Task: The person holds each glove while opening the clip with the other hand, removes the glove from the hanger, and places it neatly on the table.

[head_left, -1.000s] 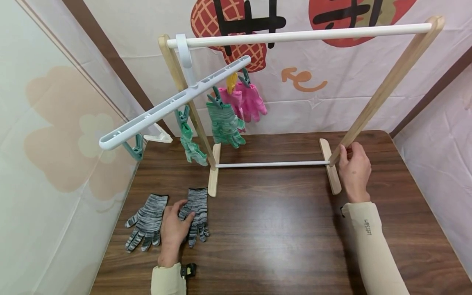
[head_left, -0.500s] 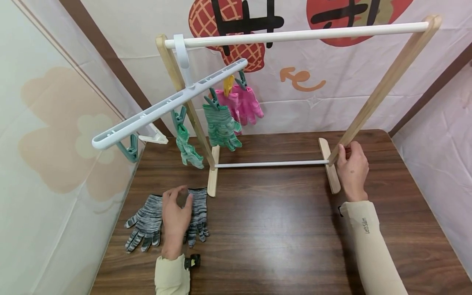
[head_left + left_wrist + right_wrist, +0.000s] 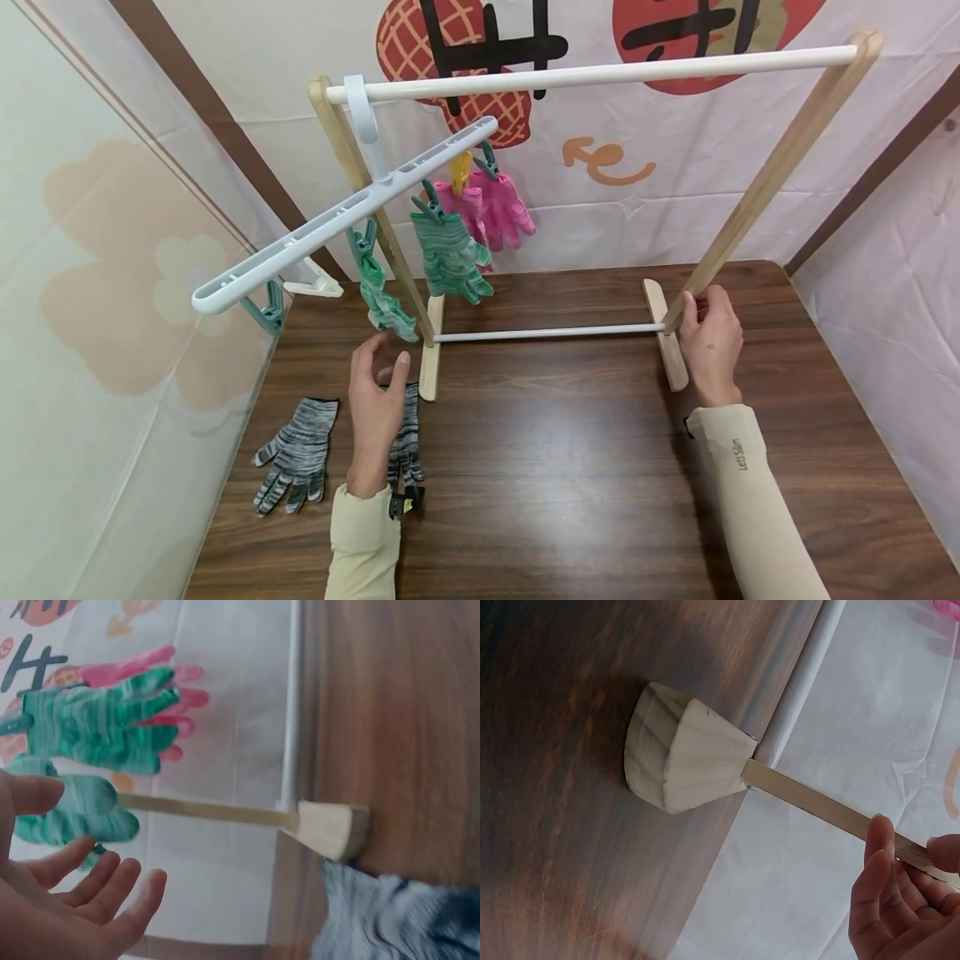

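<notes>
My left hand [image 3: 378, 408] is raised with its fingers loosely spread and holds nothing. Its fingertips are close below a hanging green striped glove [image 3: 384, 302], as the left wrist view also shows. A second green glove [image 3: 452, 257] and pink gloves [image 3: 506, 212] hang from clips on a pale blue hanger [image 3: 337, 212]. On the table lie two grey-black knit gloves: the left one [image 3: 300, 454] in full view, the right one [image 3: 409, 442] partly covered by my left hand. My right hand [image 3: 712, 342] grips the rack's right wooden post [image 3: 765, 183] low down.
The hanger hooks over the rack's white top rail [image 3: 600, 77], near its left end. A teal clip [image 3: 268, 312] and a white clip [image 3: 318, 283] dangle at the hanger's near end. The rack's wooden feet [image 3: 431, 367] stand on the brown table [image 3: 562, 483], with printed cloth behind.
My left hand has lifted off the right grey glove and moved forward and slightly right, toward the hanging green glove. My right hand stays on the post. The view has shifted slightly.
</notes>
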The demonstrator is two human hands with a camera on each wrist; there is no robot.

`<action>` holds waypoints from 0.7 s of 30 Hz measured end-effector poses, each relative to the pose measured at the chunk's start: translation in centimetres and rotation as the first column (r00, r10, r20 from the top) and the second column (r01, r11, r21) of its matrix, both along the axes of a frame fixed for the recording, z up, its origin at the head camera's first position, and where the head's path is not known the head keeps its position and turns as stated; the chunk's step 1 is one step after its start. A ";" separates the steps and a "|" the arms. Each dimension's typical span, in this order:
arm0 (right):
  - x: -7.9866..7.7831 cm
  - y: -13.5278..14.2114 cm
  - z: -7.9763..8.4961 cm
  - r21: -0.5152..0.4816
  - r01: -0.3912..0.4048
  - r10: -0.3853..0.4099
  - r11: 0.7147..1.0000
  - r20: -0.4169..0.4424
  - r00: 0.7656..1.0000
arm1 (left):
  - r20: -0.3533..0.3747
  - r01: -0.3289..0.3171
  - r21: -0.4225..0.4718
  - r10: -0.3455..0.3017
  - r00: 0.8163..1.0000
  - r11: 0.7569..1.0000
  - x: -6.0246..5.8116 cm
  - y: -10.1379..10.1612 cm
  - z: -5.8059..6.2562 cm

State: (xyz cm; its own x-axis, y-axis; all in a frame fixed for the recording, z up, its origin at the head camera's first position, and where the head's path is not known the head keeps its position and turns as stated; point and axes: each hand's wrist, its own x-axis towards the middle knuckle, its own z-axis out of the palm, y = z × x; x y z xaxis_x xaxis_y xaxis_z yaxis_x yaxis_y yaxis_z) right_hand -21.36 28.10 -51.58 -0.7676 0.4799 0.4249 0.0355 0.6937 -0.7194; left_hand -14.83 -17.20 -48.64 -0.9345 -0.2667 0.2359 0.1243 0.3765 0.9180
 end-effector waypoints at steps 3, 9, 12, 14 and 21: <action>-0.1 0.0 0.0 0.002 -0.001 0.001 1.000 -0.003 1.000 | -0.010 -0.004 0.025 0.005 1.000 1.000 -0.5 0.7 0.6; -0.1 0.0 -0.1 -0.004 0.002 -0.002 1.000 -0.001 1.000 | -0.086 -0.082 0.067 0.088 0.992 0.994 -1.1 1.4 1.2; -0.2 0.0 -0.2 -0.005 0.003 -0.003 1.000 0.003 1.000 | -0.137 -0.138 0.085 0.148 0.979 0.987 -1.5 1.6 1.4; -0.2 0.0 -0.2 -0.005 0.004 -0.003 1.000 0.004 1.000 | -0.162 -0.158 0.096 0.172 0.972 0.983 -1.8 1.5 1.7; -0.1 0.0 0.0 -0.007 0.005 -0.005 1.000 0.019 1.000 | -0.203 -0.117 0.120 0.140 0.969 0.986 -3.4 1.1 3.3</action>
